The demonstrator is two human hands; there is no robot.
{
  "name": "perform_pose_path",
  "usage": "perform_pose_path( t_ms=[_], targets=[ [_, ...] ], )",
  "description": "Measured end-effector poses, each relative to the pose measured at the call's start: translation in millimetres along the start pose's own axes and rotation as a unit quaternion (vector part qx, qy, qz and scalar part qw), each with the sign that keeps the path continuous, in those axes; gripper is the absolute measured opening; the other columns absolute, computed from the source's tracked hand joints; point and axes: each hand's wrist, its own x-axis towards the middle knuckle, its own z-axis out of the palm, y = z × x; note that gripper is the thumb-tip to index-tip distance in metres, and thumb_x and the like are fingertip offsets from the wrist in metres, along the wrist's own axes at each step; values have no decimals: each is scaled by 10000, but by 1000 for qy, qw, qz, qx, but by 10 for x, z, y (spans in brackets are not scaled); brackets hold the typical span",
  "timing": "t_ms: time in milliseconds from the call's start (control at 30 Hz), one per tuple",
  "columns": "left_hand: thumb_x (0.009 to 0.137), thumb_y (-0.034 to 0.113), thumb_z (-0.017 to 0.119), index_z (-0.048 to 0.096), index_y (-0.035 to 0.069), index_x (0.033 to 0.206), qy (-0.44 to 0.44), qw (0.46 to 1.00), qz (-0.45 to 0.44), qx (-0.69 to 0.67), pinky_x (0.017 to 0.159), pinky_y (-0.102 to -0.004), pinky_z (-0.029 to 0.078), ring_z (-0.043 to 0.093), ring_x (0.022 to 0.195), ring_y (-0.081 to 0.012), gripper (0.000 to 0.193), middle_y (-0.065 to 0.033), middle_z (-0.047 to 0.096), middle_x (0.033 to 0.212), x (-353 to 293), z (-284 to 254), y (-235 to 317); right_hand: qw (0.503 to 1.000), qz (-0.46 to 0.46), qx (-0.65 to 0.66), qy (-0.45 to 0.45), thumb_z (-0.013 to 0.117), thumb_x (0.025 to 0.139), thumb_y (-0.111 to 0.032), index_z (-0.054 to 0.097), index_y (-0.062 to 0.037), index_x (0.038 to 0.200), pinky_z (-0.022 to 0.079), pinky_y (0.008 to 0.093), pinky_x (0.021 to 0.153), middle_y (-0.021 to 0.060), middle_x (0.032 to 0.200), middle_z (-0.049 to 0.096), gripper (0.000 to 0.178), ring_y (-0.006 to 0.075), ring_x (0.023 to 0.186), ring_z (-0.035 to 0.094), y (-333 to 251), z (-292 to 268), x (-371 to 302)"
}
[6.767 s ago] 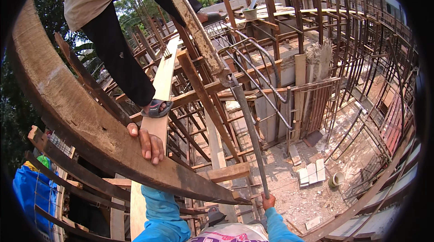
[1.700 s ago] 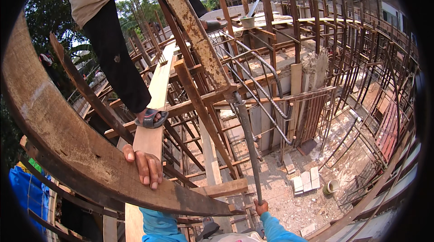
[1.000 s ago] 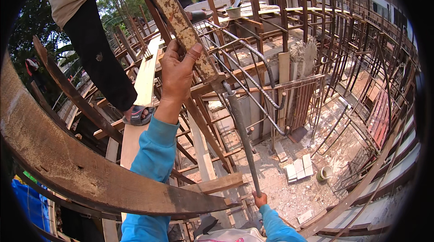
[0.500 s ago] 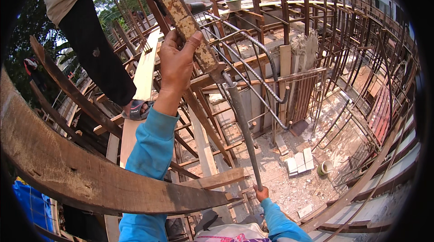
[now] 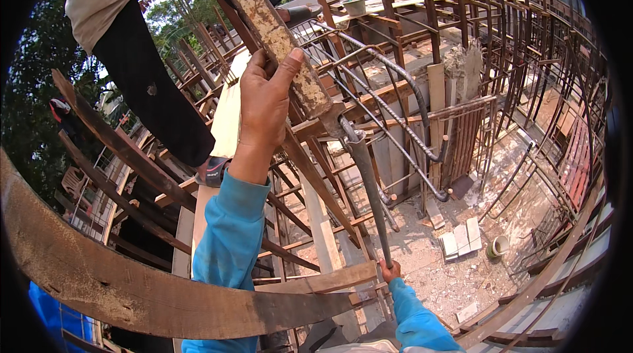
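Note:
My left hand [image 5: 265, 99] is closed around a rusty steel bar [image 5: 264, 20] with flaking yellowish paint, thumb on its upper face. The bar slants down from the top edge. At its lower end, a bent steel rod [image 5: 347, 127] enters the top of a long grey metal pipe [image 5: 370, 185]. Lower down, my right hand [image 5: 390, 271] is wrapped around the pipe's far end. Just right of the bar, a cage of bent ribbed rebar [image 5: 389, 83] stretches toward the middle. A curved wooden plank [image 5: 158, 300] crosses in front of my left forearm.
At upper left stands another person in black trousers [image 5: 142, 83], one sandalled foot [image 5: 212, 170] on a board. Upright timber posts [image 5: 428, 10] line the back. Below are white tiles [image 5: 461, 239] and a bucket [image 5: 498, 246] on the rubble-strewn ground. A small pail [image 5: 355, 7] sits farther back.
The whole view has shifted, so the scene sits farther right and slightly lower. My right hand appears a little higher on the picture with the pipe's end. Both grips are unchanged.

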Motion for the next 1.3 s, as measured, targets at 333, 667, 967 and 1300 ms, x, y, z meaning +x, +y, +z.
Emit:
perform_pose_path(
  t_ms=[333, 667, 967, 1300],
  targets=[
    [869, 240, 630, 450, -35, 1207, -20, 998, -51, 32, 778, -281, 484, 565, 939, -126, 471, -97, 582, 1067, 6, -174, 7, 998, -42, 20, 50, 638, 834, -358, 522, 10, 589, 366, 375, 489, 74, 498, 458, 457, 147, 494, 401, -147, 40, 236],
    [937, 472, 339, 235, 97, 1393, -347, 858, 66, -372, 810, -581, 495, 580, 992, -410, 599, -264, 554, 1058, -1629, -958, 670, 999, -5, -40, 6, 633, 829, -331, 513, 16, 554, 364, 387, 463, 83, 465, 460, 459, 136, 459, 414, 179, 55, 82],
    [962, 167, 382, 277, 41, 1188, -361, 834, 192, -370, 525, -439, 585, 662, 627, -361, 279, -191, 638, 762, -1905, -888, 465, 965, -208, -157, -8, 552, 843, -222, 565, -22, 703, 433, 462, 522, 206, 621, 564, 244, 401, 593, 573, 366, -63, 277],
    [974, 324, 366, 573, 69, 950, -282, 935, 179, -117, 677, -374, 501, 587, 750, -211, 329, -79, 605, 742, -1596, -596, -37, 927, -344, -81, 125, 663, 728, -201, 533, -48, 728, 391, 449, 507, 147, 623, 506, 200, 350, 546, 516, 828, 243, 141]
  ],
)
